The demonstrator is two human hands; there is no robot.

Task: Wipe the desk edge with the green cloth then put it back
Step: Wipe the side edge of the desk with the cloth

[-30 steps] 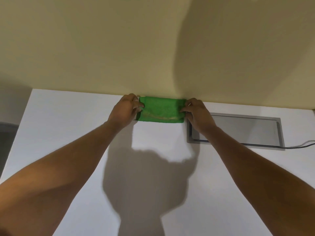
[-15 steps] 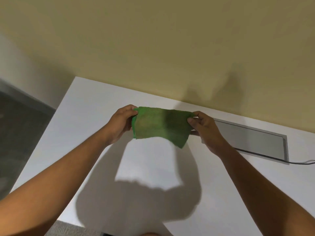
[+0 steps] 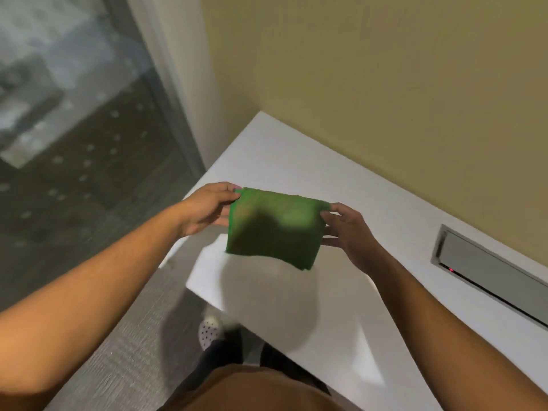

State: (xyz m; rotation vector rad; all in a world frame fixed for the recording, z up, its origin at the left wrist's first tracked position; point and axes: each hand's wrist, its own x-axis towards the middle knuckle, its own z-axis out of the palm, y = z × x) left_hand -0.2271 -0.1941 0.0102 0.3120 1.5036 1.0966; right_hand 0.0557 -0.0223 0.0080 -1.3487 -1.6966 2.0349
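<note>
Two hands share the work here. At the left, the left hand [image 3: 207, 207] pinches the left border of the green cloth [image 3: 274, 228] between thumb and fingers; the cloth hangs folded in the air above the near-left corner of the white desk [image 3: 370, 203], not touching it, its lower edge drooping toward the right. On its right side the right hand [image 3: 348, 232] grips the other border, thumb on top and fingers behind. Farther right a grey recessed panel [image 3: 486, 268] is let into the desk by the yellow wall [image 3: 385, 84]. The wiping looks yet to begin, and to do it well the cloth should probably be kept folded thick, brought down onto the desk's left edge, pressed flat under one palm and drawn along the rim in one steady pass, without letting the loose corner trail off.
</note>
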